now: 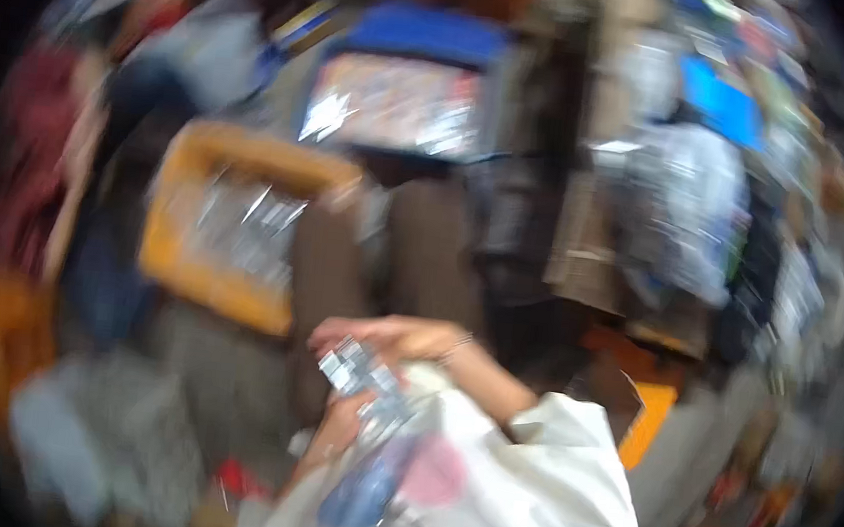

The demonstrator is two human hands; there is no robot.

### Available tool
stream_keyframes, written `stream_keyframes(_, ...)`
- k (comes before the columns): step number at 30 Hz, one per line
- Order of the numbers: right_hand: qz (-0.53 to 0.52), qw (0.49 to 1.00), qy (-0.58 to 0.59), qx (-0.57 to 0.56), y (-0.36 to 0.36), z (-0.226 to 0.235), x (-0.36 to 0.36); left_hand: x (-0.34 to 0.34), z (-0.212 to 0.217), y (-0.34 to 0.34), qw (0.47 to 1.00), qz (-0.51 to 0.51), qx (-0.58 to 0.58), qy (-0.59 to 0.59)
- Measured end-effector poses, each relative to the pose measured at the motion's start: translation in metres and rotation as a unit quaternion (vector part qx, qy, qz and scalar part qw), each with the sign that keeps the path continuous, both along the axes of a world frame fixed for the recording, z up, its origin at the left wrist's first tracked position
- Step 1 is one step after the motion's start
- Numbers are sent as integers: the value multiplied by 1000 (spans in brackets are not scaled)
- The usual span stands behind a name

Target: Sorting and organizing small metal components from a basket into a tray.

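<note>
A small shiny packet, silvery with crinkled, reflective highlights, sits just below the centre of the frame. It is tilted, its upper end toward the upper left, its lower end running down to the right. Motion blur hides its print and exact outline. The right hand lies across its top edge, fingers pointing to the left of the frame, and the left hand meets it from below. It is held in the air between both hands.

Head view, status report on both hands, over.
Both hands on a crinkly silver foil packet: right hand on top, left hand beneath. Picture motion-blurred, finger grip unclear. Orange-rimmed crate beyond, apart from the hands.
</note>
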State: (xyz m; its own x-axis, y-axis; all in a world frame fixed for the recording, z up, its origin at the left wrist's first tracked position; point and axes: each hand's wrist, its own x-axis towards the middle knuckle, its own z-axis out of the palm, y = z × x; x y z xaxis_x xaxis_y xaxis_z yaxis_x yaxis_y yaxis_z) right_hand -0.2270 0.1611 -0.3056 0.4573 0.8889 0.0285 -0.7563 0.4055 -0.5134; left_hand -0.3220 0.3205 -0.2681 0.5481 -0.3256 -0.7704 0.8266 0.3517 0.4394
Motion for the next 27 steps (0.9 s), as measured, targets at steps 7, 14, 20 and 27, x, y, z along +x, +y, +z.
stream_keyframes(7, 49, 998, 36, 19, 26, -50, -2, -8, -33, -21, 999, -7, 4, -43)
stream_keyframes(14, 27, 999, 26, 33, 32, -58, -6, -3, -33, -24, 996, -60, 26, -56)
stream_keyframes(20, 24, 999, 20, 27, 33, -59, -5, 0, -34, -24, 996, -65, 36, -54)
stream_keyframes(27, 33, 999, 8, 6, 28, -41, 0, 5, -36, -23, 996, -56, 45, -59)
